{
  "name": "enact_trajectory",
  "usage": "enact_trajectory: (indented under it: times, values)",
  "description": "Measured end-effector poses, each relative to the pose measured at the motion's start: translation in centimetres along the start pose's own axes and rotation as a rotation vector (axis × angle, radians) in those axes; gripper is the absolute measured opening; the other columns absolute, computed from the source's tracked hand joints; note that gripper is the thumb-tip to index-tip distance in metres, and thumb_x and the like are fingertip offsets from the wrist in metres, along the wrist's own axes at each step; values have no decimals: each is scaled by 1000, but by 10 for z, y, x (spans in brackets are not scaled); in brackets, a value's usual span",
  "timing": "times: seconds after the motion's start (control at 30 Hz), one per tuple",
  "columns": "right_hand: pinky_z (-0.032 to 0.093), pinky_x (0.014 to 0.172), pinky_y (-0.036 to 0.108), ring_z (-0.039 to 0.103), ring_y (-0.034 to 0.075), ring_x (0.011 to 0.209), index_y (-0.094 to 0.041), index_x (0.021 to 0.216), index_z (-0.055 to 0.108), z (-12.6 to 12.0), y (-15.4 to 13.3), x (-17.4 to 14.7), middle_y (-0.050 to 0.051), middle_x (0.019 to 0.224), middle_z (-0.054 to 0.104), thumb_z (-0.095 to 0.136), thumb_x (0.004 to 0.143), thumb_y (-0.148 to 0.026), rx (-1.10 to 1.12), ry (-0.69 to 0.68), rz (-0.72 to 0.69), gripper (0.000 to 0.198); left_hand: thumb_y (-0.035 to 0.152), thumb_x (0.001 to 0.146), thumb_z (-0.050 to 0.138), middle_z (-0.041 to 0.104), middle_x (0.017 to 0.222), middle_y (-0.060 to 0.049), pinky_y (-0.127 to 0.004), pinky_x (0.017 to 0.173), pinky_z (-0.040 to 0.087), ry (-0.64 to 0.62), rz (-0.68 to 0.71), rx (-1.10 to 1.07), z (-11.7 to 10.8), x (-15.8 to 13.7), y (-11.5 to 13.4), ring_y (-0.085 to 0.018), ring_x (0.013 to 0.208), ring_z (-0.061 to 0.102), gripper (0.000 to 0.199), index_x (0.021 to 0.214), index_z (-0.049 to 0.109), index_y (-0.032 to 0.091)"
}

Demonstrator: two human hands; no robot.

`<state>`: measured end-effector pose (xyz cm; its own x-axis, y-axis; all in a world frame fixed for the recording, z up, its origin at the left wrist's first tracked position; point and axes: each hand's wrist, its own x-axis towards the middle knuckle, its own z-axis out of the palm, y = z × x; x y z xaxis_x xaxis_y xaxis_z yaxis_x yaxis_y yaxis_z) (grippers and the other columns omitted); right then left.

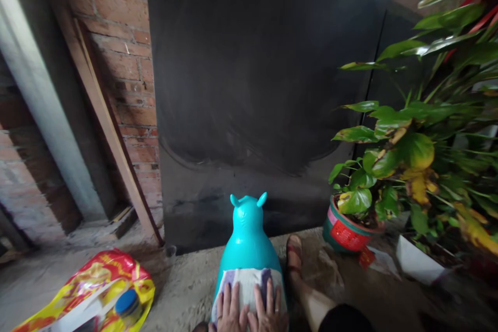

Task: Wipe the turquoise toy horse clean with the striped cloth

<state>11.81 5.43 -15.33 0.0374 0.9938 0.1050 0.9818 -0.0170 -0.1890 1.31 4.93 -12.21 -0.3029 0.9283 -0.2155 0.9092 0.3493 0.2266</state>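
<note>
A turquoise inflatable animal toy (249, 246) with two small ears stands at the bottom middle, its head facing away from me. Across its back lies a white and purple cloth (246, 279). Both my hands rest flat on this cloth side by side, fingers stretched forward. My left hand (230, 311) is on the left half, and my right hand (268, 311), with a ring on one finger, is on the right half. Neither hand grips anything. The lower part of the toy is hidden by my hands and the frame edge.
A large black panel (252, 88) stands ahead against a brick wall (116, 0). A leaning wooden plank (112, 129) and a red-yellow bag (112, 264) holding a blue-capped jar (127, 303) are left. Potted plants (408, 140) and a sandalled foot (294, 257) are right.
</note>
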Motion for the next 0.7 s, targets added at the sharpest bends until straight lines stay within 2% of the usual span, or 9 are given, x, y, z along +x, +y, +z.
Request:
enact_trajectory:
  times: [0.1,0.23,0.37,0.5,0.6,0.7]
  values:
    - [39,94,67,29,39,136,-42,139,35,1,6,9,4,151,29,46,89,-52,41,-63,-25,53,38,91,25,13,159,1,-63,110,24,-30,1,1,4,2,-2,-22,146,14,54,144,19,34]
    - [36,95,69,18,39,139,-47,142,24,1,12,35,2,155,14,41,91,-55,116,-183,-73,54,42,92,21,12,159,2,-62,110,26,-37,-34,-37,5,11,-1,-22,146,14,53,144,18,35]
    - [29,96,73,8,38,141,-49,142,19,-1,7,72,0,157,3,34,94,-54,108,-193,-106,50,42,92,17,8,159,2,-63,111,24,-83,-46,-86,-7,34,8,-23,147,10,55,146,16,31]
    - [21,100,74,-2,38,142,-48,144,13,-5,-2,102,0,157,-7,28,96,-52,137,-215,-111,51,45,92,12,1,160,1,-65,110,23,-77,-35,-145,-23,60,19,-24,147,5,57,147,10,30]
    - [15,101,75,-7,37,141,-48,144,9,-6,-6,113,-1,156,-11,27,96,-54,185,-245,-100,52,47,92,11,-2,160,1,-65,110,24,-98,-34,-165,-31,70,23,-23,147,2,59,148,7,29]
    - [16,101,74,-7,36,141,-51,143,9,-6,-10,114,-2,156,-10,28,95,-55,228,-236,-94,51,46,92,9,-2,160,0,-64,110,25,-108,-44,-164,-33,72,22,-23,147,3,59,148,5,28]
